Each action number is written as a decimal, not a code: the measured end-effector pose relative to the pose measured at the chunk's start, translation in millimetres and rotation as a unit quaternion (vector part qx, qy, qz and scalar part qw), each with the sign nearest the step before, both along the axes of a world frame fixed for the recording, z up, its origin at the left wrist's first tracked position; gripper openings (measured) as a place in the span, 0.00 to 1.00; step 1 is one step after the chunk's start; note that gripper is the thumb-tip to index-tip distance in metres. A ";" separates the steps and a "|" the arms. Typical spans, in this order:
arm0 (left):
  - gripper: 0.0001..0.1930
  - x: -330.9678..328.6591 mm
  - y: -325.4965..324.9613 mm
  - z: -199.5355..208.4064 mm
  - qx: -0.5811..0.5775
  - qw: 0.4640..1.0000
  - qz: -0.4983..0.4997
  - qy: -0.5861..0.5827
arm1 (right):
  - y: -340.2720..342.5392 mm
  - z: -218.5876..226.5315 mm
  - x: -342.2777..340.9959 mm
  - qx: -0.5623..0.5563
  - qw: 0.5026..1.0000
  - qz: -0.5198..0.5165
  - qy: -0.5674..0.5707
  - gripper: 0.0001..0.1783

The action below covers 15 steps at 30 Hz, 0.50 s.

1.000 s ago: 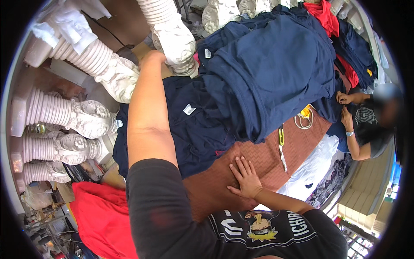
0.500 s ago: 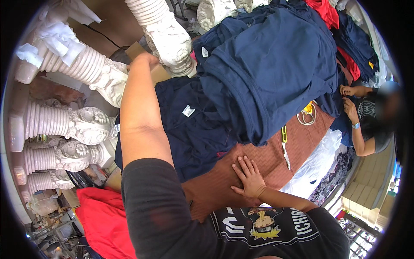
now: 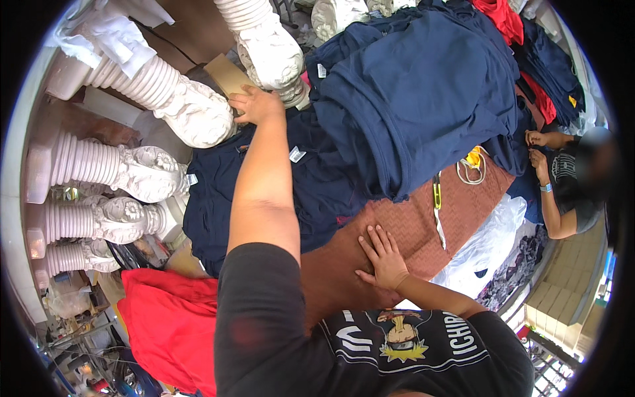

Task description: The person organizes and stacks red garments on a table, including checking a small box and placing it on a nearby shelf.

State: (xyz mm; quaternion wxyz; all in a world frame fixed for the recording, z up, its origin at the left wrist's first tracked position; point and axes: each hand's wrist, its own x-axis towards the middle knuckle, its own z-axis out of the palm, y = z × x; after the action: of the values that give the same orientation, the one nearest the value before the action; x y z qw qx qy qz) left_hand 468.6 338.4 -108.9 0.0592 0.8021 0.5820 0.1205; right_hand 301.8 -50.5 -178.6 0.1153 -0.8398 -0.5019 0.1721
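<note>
My left hand (image 3: 258, 106) reaches out at the far left with its fingers apart, by the cardboard (image 3: 228, 74) and the carved white columns. Whether its fingertips touch the cardboard I cannot tell. Under that forearm spreads dark navy cloth (image 3: 317, 178) bearing a small white label (image 3: 297, 154). My right hand (image 3: 385, 260) lies flat, fingers spread, on a brown textured cover (image 3: 340, 271). Farther right on that cover rests a yellow and black cutter (image 3: 437, 192) with a long pale blade. A large heap of navy garments (image 3: 423, 99) sits beyond both hands.
Ornate white columns (image 3: 149, 173) line the left side. Red cloth (image 3: 169, 324) hangs at the lower left. A white looped cord (image 3: 471, 175) lies near the cutter. Clear plastic (image 3: 479, 258) covers the right edge. At the far right another person's hands (image 3: 537, 149) touch navy cloth.
My left hand has drawn back slightly and to the right, off the cardboard, and its fingers now show. My right hand stays flat in place. The whole view has shifted a little.
</note>
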 end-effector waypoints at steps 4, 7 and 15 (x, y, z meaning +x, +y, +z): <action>0.26 12.7 0.9 -23.8 0.050 0.989 0.050 -0.134 | -0.5 -0.8 -0.4 0.002 1.000 0.000 -0.003 0.43; 0.30 9.1 -10.9 -19.4 0.066 0.964 0.109 -0.233 | -2.0 -2.7 0.4 0.006 1.000 -0.005 -0.001 0.43; 0.42 16.9 -12.3 -25.1 0.089 0.930 0.202 -0.294 | -3.2 -2.4 0.0 0.019 1.000 -0.010 0.002 0.42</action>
State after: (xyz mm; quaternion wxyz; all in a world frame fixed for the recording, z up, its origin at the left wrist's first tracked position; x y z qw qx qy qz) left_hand 485.4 326.1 -134.0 0.1305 0.5982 0.6751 0.4115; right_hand 301.8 -53.7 -180.9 0.1338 -0.8419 -0.4968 0.1630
